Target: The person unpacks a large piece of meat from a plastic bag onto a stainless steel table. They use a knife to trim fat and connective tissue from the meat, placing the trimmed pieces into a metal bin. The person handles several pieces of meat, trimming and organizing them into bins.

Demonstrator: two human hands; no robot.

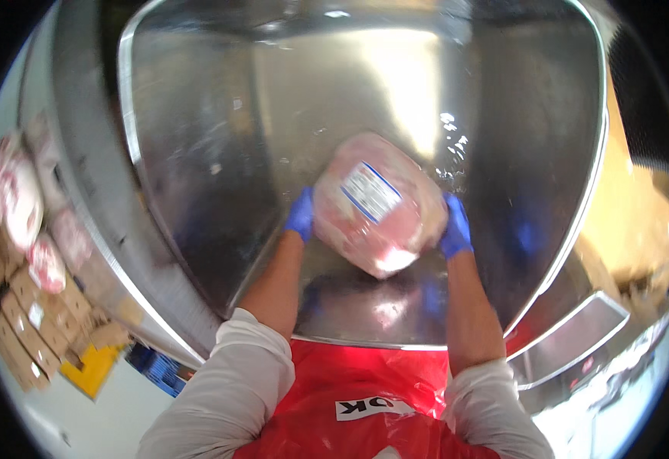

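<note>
A large piece of raw pink meat (pixel 342 226) in clear plastic wrap is gripped between my two blue-gloved hands, over a deep stainless steel bin (pixel 197 115). A white label (pixel 370 192) with a blue border sticks to its upper side. My left hand (pixel 301 214) presses against the meat's left side, and my right hand (pixel 455 226) clasps its right side. The fingers of both hands are partly hidden behind the meat. Whether the meat rests on the bin's bottom or hangs above it, I cannot tell.
The bin's near rim (pixel 373 346) runs along my red apron (pixel 350 382). At the left, more wrapped meat (pixel 19 191) lies beyond a metal edge, above stacked cardboard boxes (pixel 40 321). A blue crate (pixel 155 369) stands on the floor. Tan cardboard (pixel 625 206) is at the right.
</note>
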